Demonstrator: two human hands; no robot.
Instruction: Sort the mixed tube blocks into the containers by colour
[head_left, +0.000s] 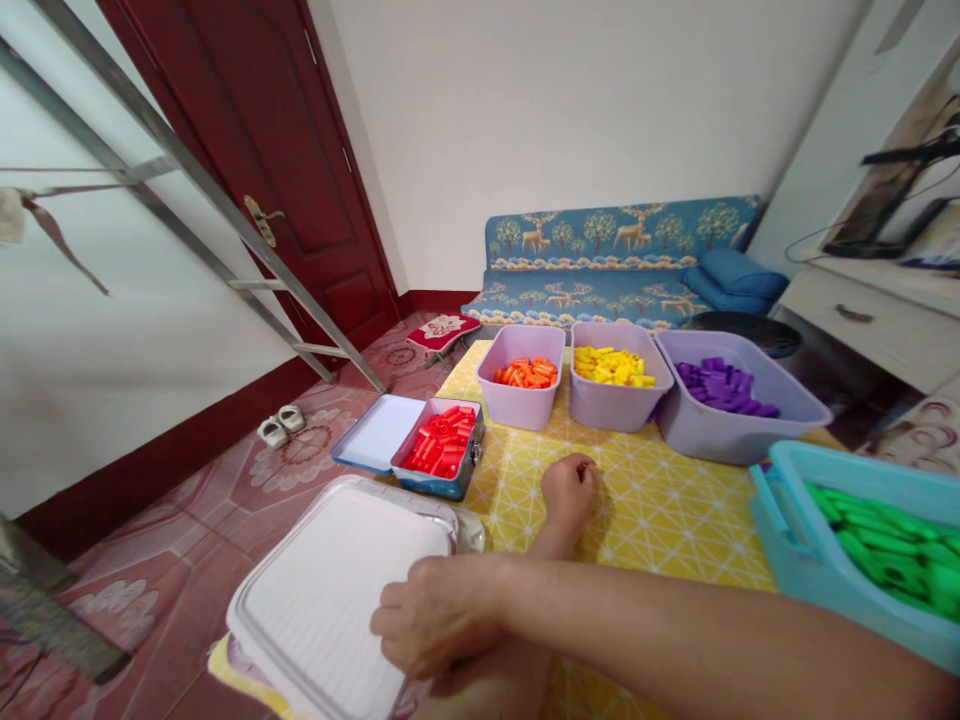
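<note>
My left hand (570, 490) is closed, fingers curled, over the yellow patterned tablecloth (660, 510), in front of the lilac bins. My right forearm crosses over the left one. Near the right edge of a white plastic lid (330, 580), my right hand (442, 612) hovers or rests with its fingers bent down; I cannot tell whether it touches the lid. What either hand holds, if anything, is hidden. Beyond the lid stands an open hinged tin (431, 487) of red plastic pieces (442, 440).
Lilac bins hold orange pieces (527, 373), yellow pieces (613, 367) and purple pieces (724, 388) along the far edge. At right, a turquoise tub (787, 540) contains green pieces (892, 545). A metal ladder (217, 220), red stool (442, 330) and blue sofa (585, 285) stand beyond.
</note>
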